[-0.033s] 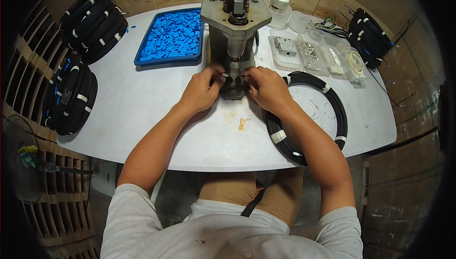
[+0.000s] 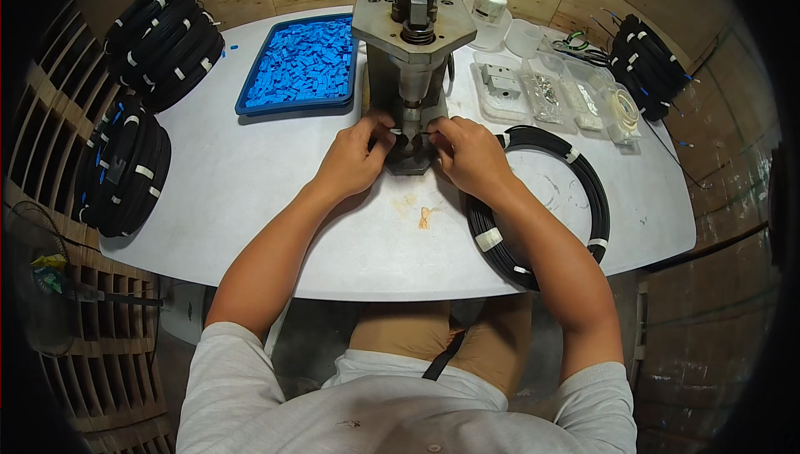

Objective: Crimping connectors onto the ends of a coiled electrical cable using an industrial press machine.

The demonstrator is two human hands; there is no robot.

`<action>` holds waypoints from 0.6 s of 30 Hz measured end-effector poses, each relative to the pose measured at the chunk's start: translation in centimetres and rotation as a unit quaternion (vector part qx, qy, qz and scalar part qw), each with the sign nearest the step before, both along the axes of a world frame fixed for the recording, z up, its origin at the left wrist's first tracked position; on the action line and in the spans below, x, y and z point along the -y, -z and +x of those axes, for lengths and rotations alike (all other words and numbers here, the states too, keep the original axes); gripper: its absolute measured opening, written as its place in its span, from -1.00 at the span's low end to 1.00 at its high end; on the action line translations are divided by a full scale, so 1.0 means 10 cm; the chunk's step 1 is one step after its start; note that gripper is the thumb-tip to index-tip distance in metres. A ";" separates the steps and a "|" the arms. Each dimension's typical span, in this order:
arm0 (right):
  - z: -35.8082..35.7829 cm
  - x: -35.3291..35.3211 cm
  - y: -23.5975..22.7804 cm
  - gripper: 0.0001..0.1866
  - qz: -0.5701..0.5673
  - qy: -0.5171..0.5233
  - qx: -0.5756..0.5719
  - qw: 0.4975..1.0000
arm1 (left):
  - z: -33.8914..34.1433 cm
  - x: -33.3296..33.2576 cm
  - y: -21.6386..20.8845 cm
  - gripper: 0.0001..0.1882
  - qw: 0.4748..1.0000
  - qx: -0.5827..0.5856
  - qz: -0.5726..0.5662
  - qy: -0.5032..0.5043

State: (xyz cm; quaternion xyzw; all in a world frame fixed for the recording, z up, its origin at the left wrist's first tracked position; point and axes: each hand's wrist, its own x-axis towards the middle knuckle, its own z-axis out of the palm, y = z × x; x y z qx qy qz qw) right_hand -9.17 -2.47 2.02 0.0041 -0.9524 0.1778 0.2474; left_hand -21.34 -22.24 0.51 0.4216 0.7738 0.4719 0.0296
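A metal bench press point(image 2: 414, 62) stands upright at the middle of the table. At the left of its lower die point(image 2: 410, 142), my left hand point(image 2: 354, 154) pinches something small, with a pale tip showing between finger and thumb. My right hand point(image 2: 471, 154) is closed at the die's right side, fingertips on what looks like the thin dark end of a cable. The rest of that cable is hidden by the fingers. Beneath my right forearm lies a coil of black cable point(image 2: 598, 196), bound with white tape.
A dark blue tray point(image 2: 242, 108) of small blue pieces sits left of the press. Black cable coils point(image 2: 162, 42) stack at far left, with another coil point(image 2: 125, 171) nearer. At right are clear containers point(image 2: 500, 112) of small parts, a white bottle point(image 2: 489, 4) and more coils point(image 2: 650, 71).
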 end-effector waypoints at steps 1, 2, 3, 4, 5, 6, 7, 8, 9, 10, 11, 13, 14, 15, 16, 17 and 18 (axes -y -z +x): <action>0.00 0.00 0.00 -0.85 0.000 0.000 0.000 1.000 | 0.01 0.00 0.00 -0.76 1.000 -0.002 0.004 0.000; 0.00 0.01 -0.01 -0.85 -0.001 0.001 0.000 1.000 | 0.01 0.00 -0.01 -0.76 1.000 -0.005 0.008 -0.001; 0.00 0.01 -0.01 -0.85 -0.002 0.001 0.000 1.000 | 0.01 0.00 0.00 -0.76 1.000 -0.005 0.008 -0.001; 0.00 0.01 -0.01 -0.85 -0.002 0.001 0.000 1.000 | 0.00 0.00 0.00 -0.76 1.000 0.000 0.005 0.003; 0.01 0.01 -0.01 -0.85 -0.002 0.000 -0.001 1.000 | -0.01 0.00 0.00 -0.76 1.000 0.004 0.002 0.006; 0.01 0.01 -0.01 -0.85 -0.001 -0.001 -0.002 1.000 | 0.00 0.00 -0.01 -0.76 1.000 0.004 0.002 0.006; 0.01 0.01 -0.01 -0.85 -0.001 -0.001 -0.002 1.000 | 0.00 0.00 -0.01 -0.76 1.000 0.002 -0.001 0.003; 0.01 0.01 -0.01 -0.85 -0.005 0.000 -0.002 1.000 | 0.00 0.00 -0.01 -0.76 1.000 0.000 -0.004 0.000; 0.01 0.01 -0.01 -0.85 -0.008 0.000 -0.003 1.000 | 0.00 0.00 -0.01 -0.76 1.000 0.000 -0.004 0.000; 0.00 0.01 -0.01 -0.85 -0.008 -0.001 -0.003 1.000 | 0.00 0.00 -0.01 -0.76 1.000 -0.003 -0.007 -0.001; 0.00 0.01 -0.01 -0.85 -0.010 0.000 -0.003 1.000 | 0.00 0.00 -0.01 -0.77 1.000 -0.006 -0.009 -0.002; 0.00 0.01 -0.01 -0.84 -0.012 0.001 -0.003 1.000 | 0.00 0.00 -0.02 -0.77 1.000 -0.004 -0.012 -0.003; 0.00 0.01 0.00 -0.84 -0.011 -0.001 -0.004 1.000 | 0.00 0.00 -0.02 -0.77 1.000 -0.002 -0.015 -0.005; 0.00 0.00 0.00 -0.84 -0.009 -0.003 -0.005 1.000 | 0.00 0.00 -0.02 -0.77 1.000 -0.002 -0.015 -0.005; 0.00 0.00 0.01 -0.84 -0.009 -0.003 -0.006 1.000 | 0.00 0.00 -0.03 -0.77 1.000 -0.001 -0.017 -0.004; -0.01 0.00 0.01 -0.84 -0.009 -0.004 -0.008 1.000 | 0.00 0.00 -0.03 -0.78 1.000 0.000 -0.019 -0.003; -0.01 0.00 0.01 -0.83 -0.008 -0.005 -0.011 1.000 | -0.01 0.00 -0.02 -0.78 1.000 0.000 -0.019 -0.003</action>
